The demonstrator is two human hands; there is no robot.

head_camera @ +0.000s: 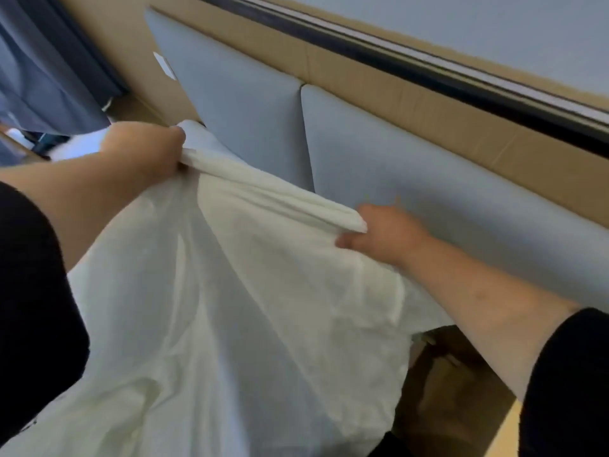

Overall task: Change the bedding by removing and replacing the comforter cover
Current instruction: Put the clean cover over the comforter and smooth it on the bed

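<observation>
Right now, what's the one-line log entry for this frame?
left hand: grips sheet edge | right hand: grips sheet edge | sheet: white, lifted, stretched between both | behind: grey headboard

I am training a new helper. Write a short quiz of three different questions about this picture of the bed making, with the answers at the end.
1. True or false: only one of the two hands grips the white cover.
2. Which stands right behind the cover? A. a mirror B. grey padded headboard panels C. a bookshelf
3. Fill in: the stretch of cover between the hands is gathered into ____.

Key
1. False: the left hand and the right hand each grip the folded top edge.
2. B
3. folds
</observation>
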